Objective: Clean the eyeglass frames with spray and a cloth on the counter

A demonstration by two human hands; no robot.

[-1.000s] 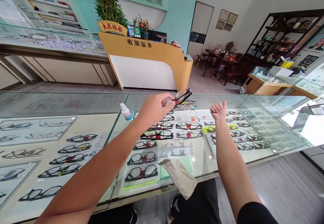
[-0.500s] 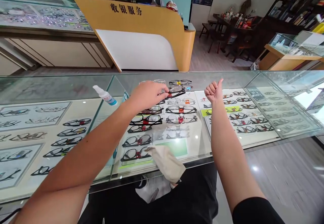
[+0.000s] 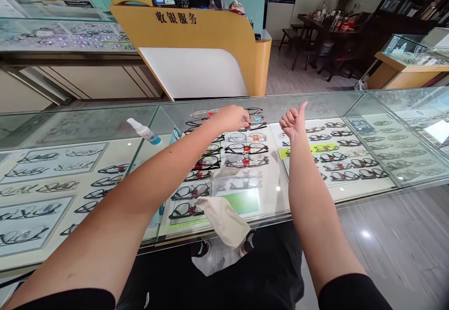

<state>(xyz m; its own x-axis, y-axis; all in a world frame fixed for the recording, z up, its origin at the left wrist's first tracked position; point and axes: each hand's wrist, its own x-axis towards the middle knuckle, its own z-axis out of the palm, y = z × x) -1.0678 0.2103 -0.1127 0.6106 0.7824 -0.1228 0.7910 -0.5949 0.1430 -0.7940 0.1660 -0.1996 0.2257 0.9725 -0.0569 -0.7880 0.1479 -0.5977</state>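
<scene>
My left hand (image 3: 233, 118) reaches over the glass counter (image 3: 277, 202). Its fingers are closed on a dark-framed pair of eyeglasses (image 3: 257, 126); the hand hides the left part of the frame. Below it, several pairs lie in two columns, among them a black pair (image 3: 246, 148) and a clear pair (image 3: 246, 161), with red tags at their bridges. My right hand (image 3: 293, 121) is held above the counter to the right, its fingers curled into a fist and the thumb pointing up. Nothing shows in it.
A small white spray bottle (image 3: 143, 131) with a blue base rests at the left. A beige cloth (image 3: 226, 221) drapes over the front edge. More glasses (image 3: 345, 176) fill the display case to both sides. Beyond the counter is a yellow cashier desk (image 3: 196, 34).
My left hand has moved right and slightly away from me, and the eyeglasses at its fingers have shifted right and lie flatter. My right hand keeps its fist. The view has shifted slightly.
</scene>
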